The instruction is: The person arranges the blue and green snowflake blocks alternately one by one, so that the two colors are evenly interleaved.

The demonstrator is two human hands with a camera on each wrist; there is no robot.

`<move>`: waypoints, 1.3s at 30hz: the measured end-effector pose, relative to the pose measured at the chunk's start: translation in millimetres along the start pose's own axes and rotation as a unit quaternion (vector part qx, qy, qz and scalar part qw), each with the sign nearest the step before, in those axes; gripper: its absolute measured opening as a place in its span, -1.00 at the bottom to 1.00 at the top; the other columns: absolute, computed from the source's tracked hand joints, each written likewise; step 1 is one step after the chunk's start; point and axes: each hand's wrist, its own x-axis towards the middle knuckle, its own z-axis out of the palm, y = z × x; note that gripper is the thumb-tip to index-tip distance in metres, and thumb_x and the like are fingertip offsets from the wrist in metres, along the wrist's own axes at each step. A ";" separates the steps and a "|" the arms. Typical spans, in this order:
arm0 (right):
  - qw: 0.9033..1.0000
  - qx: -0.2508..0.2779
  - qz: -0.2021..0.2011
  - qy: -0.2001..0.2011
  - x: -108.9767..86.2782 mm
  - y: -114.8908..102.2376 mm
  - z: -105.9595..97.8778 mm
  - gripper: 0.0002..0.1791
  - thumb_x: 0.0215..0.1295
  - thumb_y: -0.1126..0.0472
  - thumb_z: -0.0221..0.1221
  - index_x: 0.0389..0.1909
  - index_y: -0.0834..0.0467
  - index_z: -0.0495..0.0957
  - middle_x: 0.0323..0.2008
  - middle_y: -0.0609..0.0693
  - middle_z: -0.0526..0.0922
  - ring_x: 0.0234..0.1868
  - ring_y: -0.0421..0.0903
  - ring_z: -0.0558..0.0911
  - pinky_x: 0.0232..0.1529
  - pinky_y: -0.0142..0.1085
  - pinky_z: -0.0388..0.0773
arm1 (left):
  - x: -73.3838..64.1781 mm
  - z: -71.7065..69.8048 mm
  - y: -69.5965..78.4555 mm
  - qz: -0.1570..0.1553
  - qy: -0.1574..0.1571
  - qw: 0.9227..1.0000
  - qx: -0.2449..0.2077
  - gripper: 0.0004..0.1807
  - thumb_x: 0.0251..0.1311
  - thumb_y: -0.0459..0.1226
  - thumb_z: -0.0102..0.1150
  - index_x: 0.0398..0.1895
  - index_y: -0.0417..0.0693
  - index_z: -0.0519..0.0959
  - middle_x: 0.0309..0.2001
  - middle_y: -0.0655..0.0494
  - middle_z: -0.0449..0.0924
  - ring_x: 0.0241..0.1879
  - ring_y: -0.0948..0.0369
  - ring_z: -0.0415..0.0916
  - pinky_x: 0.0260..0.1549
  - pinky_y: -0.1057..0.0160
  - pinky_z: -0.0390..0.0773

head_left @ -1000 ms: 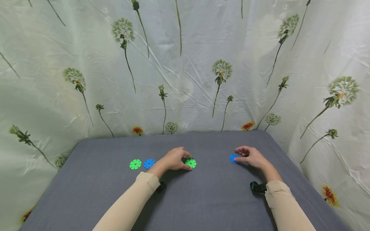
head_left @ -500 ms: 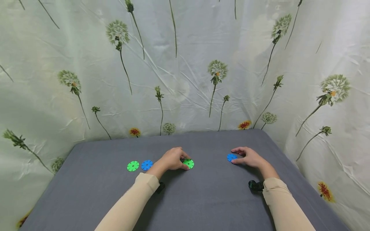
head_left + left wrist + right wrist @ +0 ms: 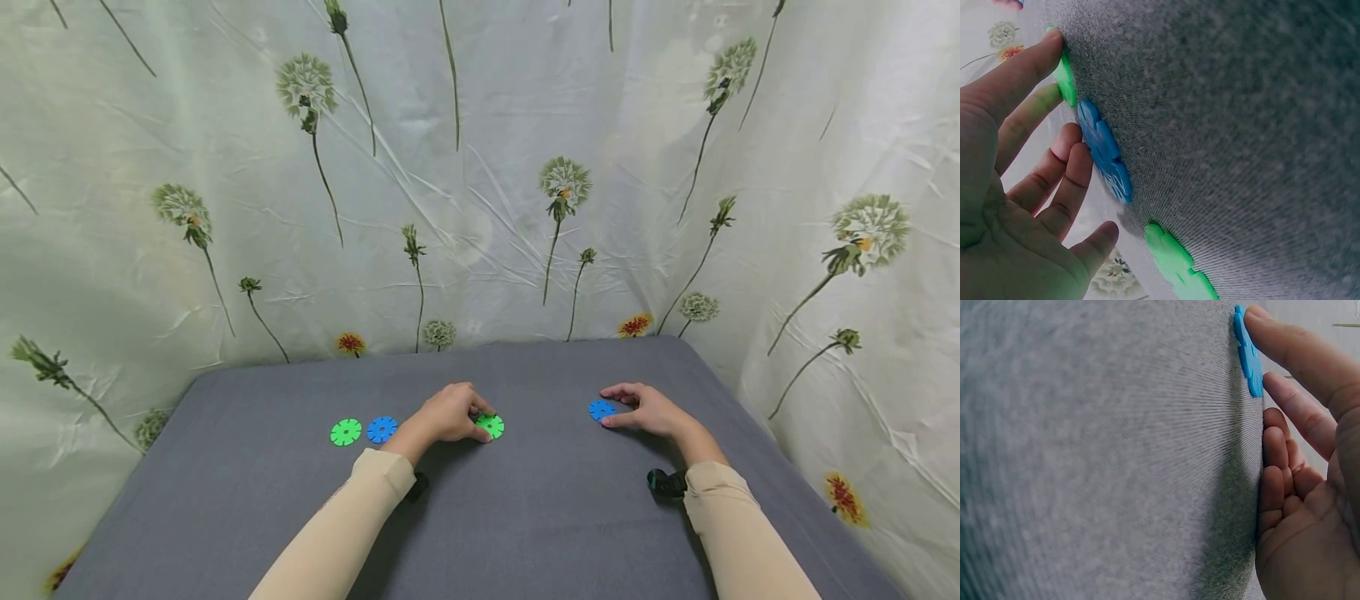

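Note:
My left hand (image 3: 450,413) pinches a green notched plastic disc (image 3: 492,427) between thumb and index finger. The disc lies on the table; in the left wrist view the other fingers curl loosely. Farther right, my right hand (image 3: 654,412) has thumb and index finger at opposite edges of a blue notched disc (image 3: 600,410). In the right wrist view the thumb touches that blue disc (image 3: 1247,356), and the remaining fingers are folded. A second blue disc (image 3: 382,430) and a second green disc (image 3: 346,432) lie flat side by side, left of my left hand.
A grey cloth covers the table (image 3: 555,525). Behind it and at both sides hangs a pale curtain (image 3: 480,200) printed with dandelions. Dark wrist devices, such as the right one (image 3: 666,483), sit below the cuffs.
The head view has shifted slightly. My right thumb has slid off the blue disc's face toward its near edge. My left hand stays on the green disc, and the two loose discs keep their places.

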 end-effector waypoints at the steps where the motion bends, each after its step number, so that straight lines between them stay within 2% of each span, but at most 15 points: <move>1: 1.000 0.000 -0.002 -0.001 0.4 0.5 -0.1 -0.28 0.31 0.02 0.51 0.39 0.27 0.57 0.40 0.42 0.48 0.40 0.41 0.46 0.39 0.29 0.42 | 0.0 -0.2 0.1 0.000 0.000 1.000 0.000 -0.58 0.14 -0.14 0.66 0.10 0.10 0.83 0.09 0.02 0.68 0.13 0.06 0.70 0.16 -0.05 0.67; 21: 1.000 0.019 -0.002 -0.004 4.9 2.1 1.2 -0.30 0.32 0.03 0.50 0.39 0.26 0.57 0.41 0.40 0.49 0.39 0.36 0.47 0.40 0.27 0.41 | 0.7 -0.7 2.1 -0.027 -0.003 1.000 -0.006 -0.57 0.14 -0.15 0.66 0.10 0.12 0.83 0.13 0.02 0.69 0.17 0.03 0.68 0.19 -0.06 0.66; 39: 1.000 0.025 0.004 -0.008 1.3 2.3 0.6 -0.33 0.32 0.08 0.51 0.37 0.28 0.58 0.43 0.43 0.45 0.43 0.41 0.42 0.42 0.31 0.37 | -1.2 0.4 7.2 -0.024 -0.001 1.000 0.008 -0.57 0.13 -0.15 0.66 0.10 0.10 0.83 0.13 -0.02 0.67 0.18 0.01 0.67 0.19 -0.08 0.65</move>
